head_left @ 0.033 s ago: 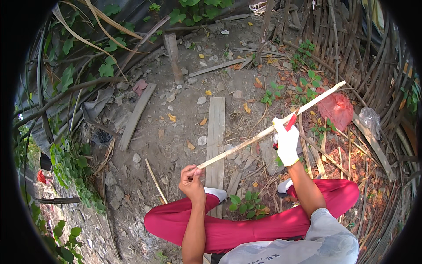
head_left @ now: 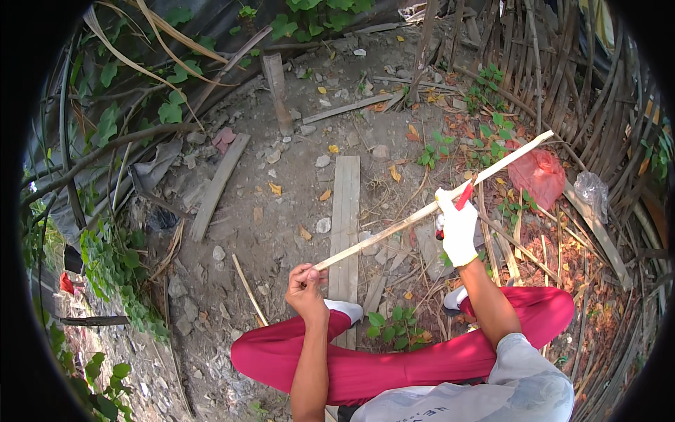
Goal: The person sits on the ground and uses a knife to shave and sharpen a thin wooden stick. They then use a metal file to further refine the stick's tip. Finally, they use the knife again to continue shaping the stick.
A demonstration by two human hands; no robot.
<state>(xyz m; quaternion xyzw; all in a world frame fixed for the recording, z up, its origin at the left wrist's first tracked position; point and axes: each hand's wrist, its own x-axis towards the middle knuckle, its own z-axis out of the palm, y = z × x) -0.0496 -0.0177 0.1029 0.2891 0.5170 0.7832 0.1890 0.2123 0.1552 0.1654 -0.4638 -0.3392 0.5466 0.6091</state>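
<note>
A long pale wooden stick (head_left: pixel 394 228) slants up from lower left to upper right in front of me. My bare left hand (head_left: pixel 306 288) pinches its near end between thumb and fingers. In a white glove, my right hand (head_left: pixel 459 228) is closed around a red-handled tool (head_left: pixel 465 195), which lies against the stick past its middle. The tool's narrow tip points up and away; the glove covers much of it, and its exact kind is unclear. Beyond the glove, the stick's far end rises free.
A flat board (head_left: pixel 344 211) lies between my feet, and another plank (head_left: pixel 219 186) is to the left. Thin wood strips (head_left: pixel 517 243), a red plastic bag (head_left: pixel 538 172) and a clear plastic bag (head_left: pixel 592 193) lie at right. A stick fence (head_left: pixel 562 70) bounds the far right. Stones dot the dirt.
</note>
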